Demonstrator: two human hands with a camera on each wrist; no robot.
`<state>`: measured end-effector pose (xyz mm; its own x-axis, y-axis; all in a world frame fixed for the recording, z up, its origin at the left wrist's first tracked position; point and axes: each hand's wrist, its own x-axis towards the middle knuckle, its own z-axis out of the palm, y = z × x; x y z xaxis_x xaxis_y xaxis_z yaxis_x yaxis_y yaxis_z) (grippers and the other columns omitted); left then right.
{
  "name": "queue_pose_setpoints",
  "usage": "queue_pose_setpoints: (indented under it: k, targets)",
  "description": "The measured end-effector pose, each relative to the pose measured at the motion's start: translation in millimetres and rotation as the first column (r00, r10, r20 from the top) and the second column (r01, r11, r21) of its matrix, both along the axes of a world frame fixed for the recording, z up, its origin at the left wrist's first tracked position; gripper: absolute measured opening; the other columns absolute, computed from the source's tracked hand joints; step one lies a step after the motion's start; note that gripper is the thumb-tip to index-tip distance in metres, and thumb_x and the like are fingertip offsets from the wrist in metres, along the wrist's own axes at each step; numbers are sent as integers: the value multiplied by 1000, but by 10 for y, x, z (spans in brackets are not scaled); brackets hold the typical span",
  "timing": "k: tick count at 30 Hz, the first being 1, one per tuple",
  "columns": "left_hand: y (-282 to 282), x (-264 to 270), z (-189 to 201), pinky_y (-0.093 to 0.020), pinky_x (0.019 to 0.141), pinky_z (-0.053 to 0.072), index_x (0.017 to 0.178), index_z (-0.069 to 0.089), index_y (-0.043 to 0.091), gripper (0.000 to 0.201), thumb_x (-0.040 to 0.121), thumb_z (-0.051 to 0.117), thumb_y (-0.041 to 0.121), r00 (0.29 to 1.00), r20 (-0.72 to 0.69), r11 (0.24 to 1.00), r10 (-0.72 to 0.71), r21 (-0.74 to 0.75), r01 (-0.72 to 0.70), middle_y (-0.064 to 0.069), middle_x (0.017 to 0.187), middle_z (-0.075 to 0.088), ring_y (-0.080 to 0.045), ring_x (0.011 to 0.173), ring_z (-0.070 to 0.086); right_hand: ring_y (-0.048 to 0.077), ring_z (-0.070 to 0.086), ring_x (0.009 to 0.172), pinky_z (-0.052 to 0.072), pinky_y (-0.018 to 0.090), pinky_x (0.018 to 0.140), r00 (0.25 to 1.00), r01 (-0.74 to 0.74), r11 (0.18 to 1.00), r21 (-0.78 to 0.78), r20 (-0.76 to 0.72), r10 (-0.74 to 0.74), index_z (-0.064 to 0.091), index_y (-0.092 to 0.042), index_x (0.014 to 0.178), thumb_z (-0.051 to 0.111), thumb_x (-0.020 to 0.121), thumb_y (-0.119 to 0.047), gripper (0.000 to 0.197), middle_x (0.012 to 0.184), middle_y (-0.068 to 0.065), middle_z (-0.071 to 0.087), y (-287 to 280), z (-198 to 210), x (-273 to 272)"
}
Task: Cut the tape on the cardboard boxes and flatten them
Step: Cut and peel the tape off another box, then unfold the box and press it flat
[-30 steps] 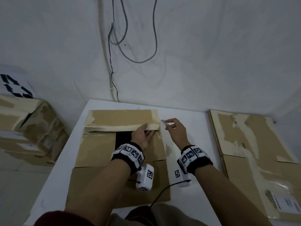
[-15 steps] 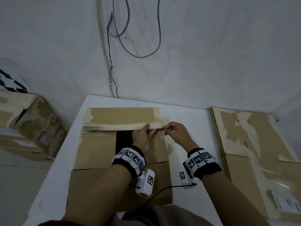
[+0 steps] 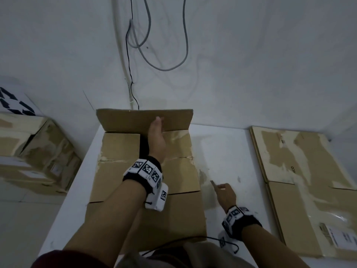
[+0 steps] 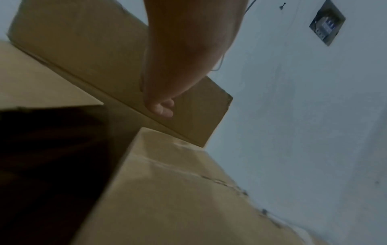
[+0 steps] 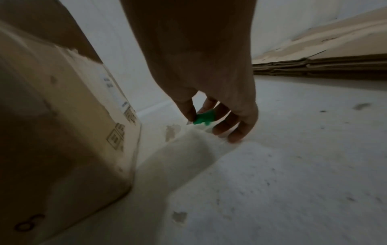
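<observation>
A brown cardboard box [image 3: 179, 175] stands on the white table [image 3: 228, 149] in front of me. Its far flap [image 3: 123, 120] stands upright. My left hand [image 3: 156, 136] lies flat against the flap's inner face with straight fingers; the left wrist view shows the thumb [image 4: 161, 107] on the flap [image 4: 83, 41]. A dark gap opens into the box beside the wrist. My right hand [image 3: 225, 192] hovers low over the table to the right of the box and pinches a small cutter [image 3: 213, 183], green in the right wrist view [image 5: 204, 118].
A stack of flattened cardboard [image 3: 301, 180] lies on the right. Taped boxes [image 3: 32, 151] sit off the table at the left. Cables [image 3: 166, 55] hang on the wall behind. A wire trails across the table's near edge.
The far flap has swung from lying flat to upright under my left hand. My right hand has left the flap's right end and come back down beside the box.
</observation>
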<state>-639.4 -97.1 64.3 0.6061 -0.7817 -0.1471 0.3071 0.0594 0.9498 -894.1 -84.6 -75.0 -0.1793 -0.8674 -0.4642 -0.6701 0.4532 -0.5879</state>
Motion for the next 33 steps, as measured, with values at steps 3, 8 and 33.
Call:
queue_pose_setpoints:
  k: [3,8,33]
  targets:
    - [-69,408,-115,-42,113,30,139,47,22,42,99,48,35,897,441,988,-14,143,-55,-6,138,46,-23,128,41,35,55,113,45,36,96,995,38,999,35,-88,-35,63,-11,117,62,93,-35,35,126,18,60,24,25,-39]
    - [-14,1047,-170,-60,112,18,147,23,31,79,82,65,47,483,714,732,-507,652,-195,-11,153,18,-40,139,18,36,52,116,44,40,97,991,-130,961,-245,0,134,57,-10,123,62,90,-16,33,127,23,52,-440,449,307]
    - [724,1901,588,-34,88,47,139,42,25,40,100,45,26,751,403,759,-523,621,196,-8,137,52,-21,109,54,23,49,127,41,51,104,682,-487,852,-191,526,508,42,-38,145,51,93,-61,58,144,-4,50,-924,1663,1125]
